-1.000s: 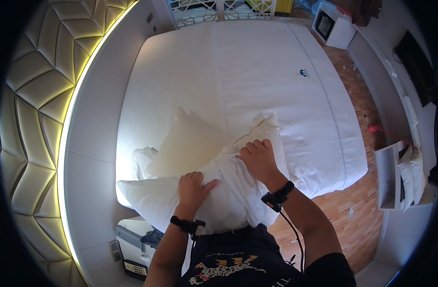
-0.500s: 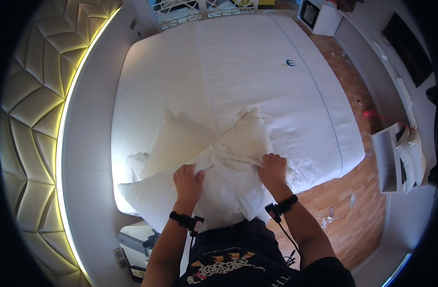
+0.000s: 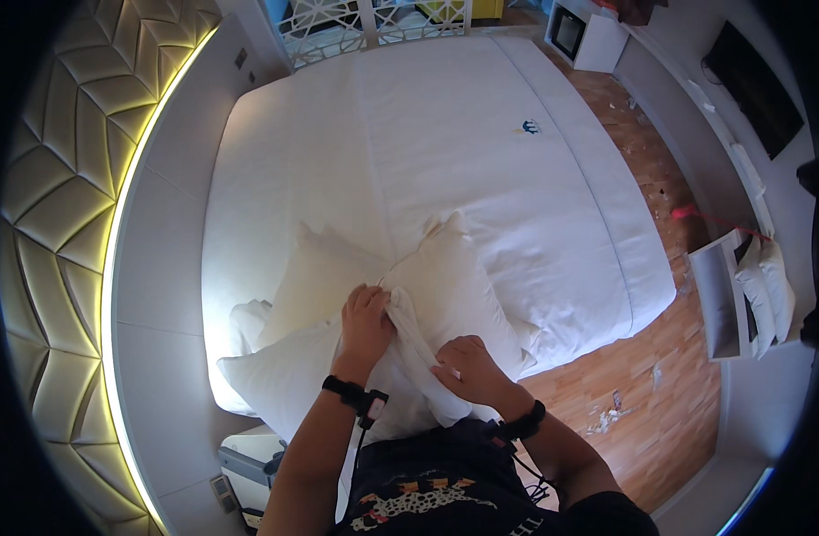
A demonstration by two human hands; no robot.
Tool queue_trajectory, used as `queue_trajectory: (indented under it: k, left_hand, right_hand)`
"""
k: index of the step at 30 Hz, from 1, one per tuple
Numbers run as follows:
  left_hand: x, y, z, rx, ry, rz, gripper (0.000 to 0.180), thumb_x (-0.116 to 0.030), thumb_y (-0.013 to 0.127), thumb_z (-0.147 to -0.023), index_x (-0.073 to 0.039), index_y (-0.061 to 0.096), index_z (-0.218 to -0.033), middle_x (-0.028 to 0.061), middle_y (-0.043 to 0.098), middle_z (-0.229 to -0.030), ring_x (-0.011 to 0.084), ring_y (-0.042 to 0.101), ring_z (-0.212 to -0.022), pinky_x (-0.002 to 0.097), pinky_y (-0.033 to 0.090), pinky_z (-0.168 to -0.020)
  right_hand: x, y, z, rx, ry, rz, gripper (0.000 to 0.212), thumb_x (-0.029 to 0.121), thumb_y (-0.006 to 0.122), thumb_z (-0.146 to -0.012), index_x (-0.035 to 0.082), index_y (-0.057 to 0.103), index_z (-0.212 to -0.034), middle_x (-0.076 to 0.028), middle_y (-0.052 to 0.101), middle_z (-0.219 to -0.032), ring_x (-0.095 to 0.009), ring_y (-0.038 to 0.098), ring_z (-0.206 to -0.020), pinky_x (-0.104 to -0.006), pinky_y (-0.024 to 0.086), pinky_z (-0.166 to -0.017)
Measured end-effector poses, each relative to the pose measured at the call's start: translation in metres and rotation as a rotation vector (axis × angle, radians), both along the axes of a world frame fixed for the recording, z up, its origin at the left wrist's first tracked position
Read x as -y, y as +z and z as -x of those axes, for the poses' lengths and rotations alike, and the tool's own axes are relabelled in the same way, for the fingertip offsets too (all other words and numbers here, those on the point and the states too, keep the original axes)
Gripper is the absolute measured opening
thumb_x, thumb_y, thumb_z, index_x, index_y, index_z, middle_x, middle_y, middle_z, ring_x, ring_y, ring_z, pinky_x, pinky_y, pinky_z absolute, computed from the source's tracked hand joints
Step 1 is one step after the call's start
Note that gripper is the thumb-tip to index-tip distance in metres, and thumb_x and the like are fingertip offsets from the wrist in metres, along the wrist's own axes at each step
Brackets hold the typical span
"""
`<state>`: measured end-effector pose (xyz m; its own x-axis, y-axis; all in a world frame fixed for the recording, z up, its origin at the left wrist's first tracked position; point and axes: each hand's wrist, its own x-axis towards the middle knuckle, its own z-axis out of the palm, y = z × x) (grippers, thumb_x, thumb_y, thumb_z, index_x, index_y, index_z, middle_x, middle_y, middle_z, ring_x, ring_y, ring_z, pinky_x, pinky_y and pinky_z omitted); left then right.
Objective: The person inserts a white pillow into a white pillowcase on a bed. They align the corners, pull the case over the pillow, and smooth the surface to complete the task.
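Close to my body, a white pillowcase (image 3: 412,344) is bunched into a long fold between my hands. My left hand (image 3: 366,323) is closed on the upper end of this fold. Lower and to the right, my right hand (image 3: 472,368) has its fingers curled on the fabric's edge. A white pillow (image 3: 280,371) stretches out to the left beneath my left forearm; where it meets the pillowcase is partly hidden. Beyond my hands, two more white pillows, a left one (image 3: 315,277) and a right one (image 3: 454,272), lean on the bed.
A wide bed (image 3: 445,134) with white covers fills the middle. The padded wall (image 3: 65,241) with a light strip runs along the left. A nightstand (image 3: 248,456) stands at lower left. Litter lies on the wooden floor (image 3: 642,375); an open shelf unit (image 3: 718,295) holds pillows.
My right hand has come down and left, drawing the pillowcase fabric into a diagonal fold. My left hand has moved slightly up and right. The right pillow behind shows more fully.
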<state>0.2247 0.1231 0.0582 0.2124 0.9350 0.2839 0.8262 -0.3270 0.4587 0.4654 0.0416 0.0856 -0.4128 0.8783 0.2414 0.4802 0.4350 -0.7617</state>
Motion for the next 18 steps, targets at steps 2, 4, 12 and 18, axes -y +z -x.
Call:
queue_trajectory:
  k: [2, 4, 12, 18]
  left_hand:
    - [0.003, 0.001, 0.001, 0.05, -0.012, 0.079, 0.032, -0.004, 0.069, -0.078, -0.005, 0.067, -0.11, 0.0135, 0.068, -0.12, 0.039, 0.059, -0.122, 0.0523, 0.046, -0.106]
    - [0.007, 0.01, -0.002, 0.066, -0.033, 0.117, 0.031, -0.001, 0.067, -0.077, -0.004, 0.066, -0.108, 0.0139, 0.069, -0.117, 0.0388, 0.061, -0.119, 0.0515, 0.047, -0.104]
    - [0.041, 0.052, 0.005, 0.288, -0.247, 0.088, 0.045, 0.014, 0.058, -0.073, -0.002, 0.061, -0.115, 0.0177, 0.067, -0.118, 0.041, 0.06, -0.117, 0.0459, 0.048, -0.104]
    - [0.058, 0.068, 0.008, 0.323, -0.179, 0.118, 0.04, 0.005, 0.07, -0.076, -0.004, 0.061, -0.114, 0.0166, 0.067, -0.117, 0.0407, 0.06, -0.116, 0.0486, 0.047, -0.105]
  right_hand:
    - [-0.015, -0.001, -0.008, -0.11, 0.022, 0.071, 0.015, 0.016, 0.077, -0.087, 0.007, 0.065, -0.086, -0.012, 0.068, -0.09, -0.036, 0.065, -0.089, -0.0456, 0.05, -0.081]
    - [-0.033, -0.021, -0.018, -0.101, -0.227, -0.14, 0.017, 0.017, 0.079, -0.086, 0.005, 0.067, -0.091, -0.014, 0.07, -0.099, -0.038, 0.067, -0.097, -0.0451, 0.053, -0.085]
    - [-0.128, -0.062, -0.033, -0.416, -0.609, 0.492, 0.1, 0.036, 0.086, -0.086, -0.001, 0.029, -0.159, -0.02, 0.05, -0.152, -0.033, 0.057, -0.132, -0.045, 0.052, -0.105]
    - [-0.111, -0.019, -0.022, -0.561, -0.301, 0.815, 0.077, 0.023, 0.086, -0.087, 0.001, 0.048, -0.149, -0.017, 0.054, -0.147, -0.027, 0.054, -0.134, -0.0428, 0.048, -0.109]
